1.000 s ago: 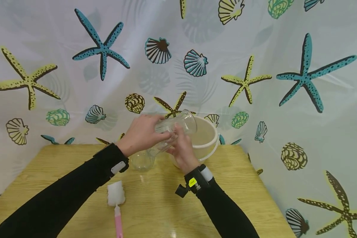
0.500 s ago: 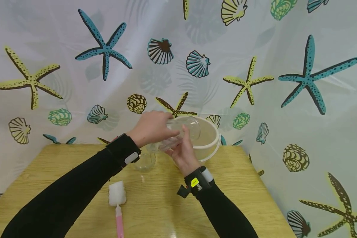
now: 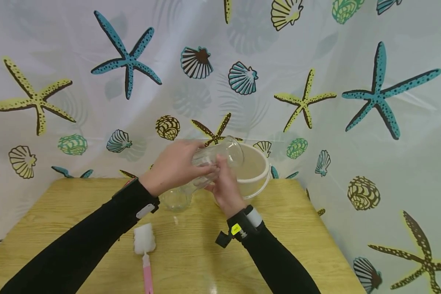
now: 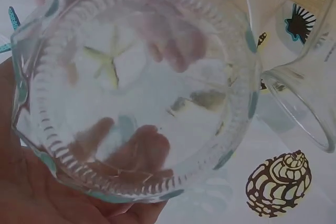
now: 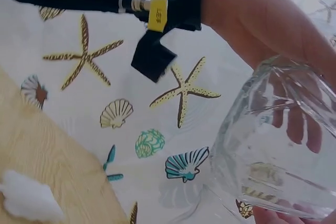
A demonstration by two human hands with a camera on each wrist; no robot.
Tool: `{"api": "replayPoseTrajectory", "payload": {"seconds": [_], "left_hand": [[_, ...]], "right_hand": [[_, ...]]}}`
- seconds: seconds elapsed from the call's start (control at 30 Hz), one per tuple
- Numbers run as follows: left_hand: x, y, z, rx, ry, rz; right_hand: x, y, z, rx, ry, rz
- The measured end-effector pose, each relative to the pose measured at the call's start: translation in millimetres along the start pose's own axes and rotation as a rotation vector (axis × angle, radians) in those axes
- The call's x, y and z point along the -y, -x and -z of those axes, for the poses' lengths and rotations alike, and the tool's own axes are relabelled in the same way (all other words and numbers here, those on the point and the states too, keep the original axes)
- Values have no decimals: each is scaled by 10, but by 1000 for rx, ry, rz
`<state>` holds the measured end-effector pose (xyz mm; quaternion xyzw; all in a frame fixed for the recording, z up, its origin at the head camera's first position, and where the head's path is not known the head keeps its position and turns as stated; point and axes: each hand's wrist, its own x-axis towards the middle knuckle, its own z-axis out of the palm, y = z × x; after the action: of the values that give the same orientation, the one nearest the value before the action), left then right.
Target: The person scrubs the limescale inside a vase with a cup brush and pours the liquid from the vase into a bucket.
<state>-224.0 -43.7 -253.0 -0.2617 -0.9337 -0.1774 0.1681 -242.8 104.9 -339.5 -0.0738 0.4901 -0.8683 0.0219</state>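
Observation:
Both hands hold a clear glass vase [image 3: 232, 150] in the air. It tilts with its wide end up to the right, overlapping the white bucket [image 3: 248, 188] in the head view. The left hand [image 3: 175, 166] grips it from above, the right hand [image 3: 226, 188] from below with the thumb along its side. In the left wrist view the vase's round ribbed base [image 4: 142, 98] faces the camera, with fingers showing through the glass. A second clear glass vase [image 3: 175, 201] stands on the table under the left hand; its flared mouth [image 4: 302, 114] appears in the left wrist view.
A sponge brush [image 3: 145, 241] with a white head and pink handle lies on the wooden table [image 3: 191, 261], in front of the standing vase. A curtain [image 3: 220, 53] printed with starfish and shells hangs behind the table and along its right side.
Half a second ago the held vase lay flatter and farther right. Both hands have since moved left with it, and its wide end has risen, much as it was one second ago.

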Motion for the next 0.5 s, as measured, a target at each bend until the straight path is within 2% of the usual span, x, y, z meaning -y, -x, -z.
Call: {"api": "replayPoseTrajectory", "payload": {"seconds": [0.17,0.3,0.5], "left_hand": [[107,216,29,-33,42,31],[209,386,1,-52,89,72],[375,651,-77,-82,158,152]], "right_hand": [[-31,-21,-74,48,181,133],[-46,3,-146,86,345,193],[37,174,-365,184,612,281]]}}
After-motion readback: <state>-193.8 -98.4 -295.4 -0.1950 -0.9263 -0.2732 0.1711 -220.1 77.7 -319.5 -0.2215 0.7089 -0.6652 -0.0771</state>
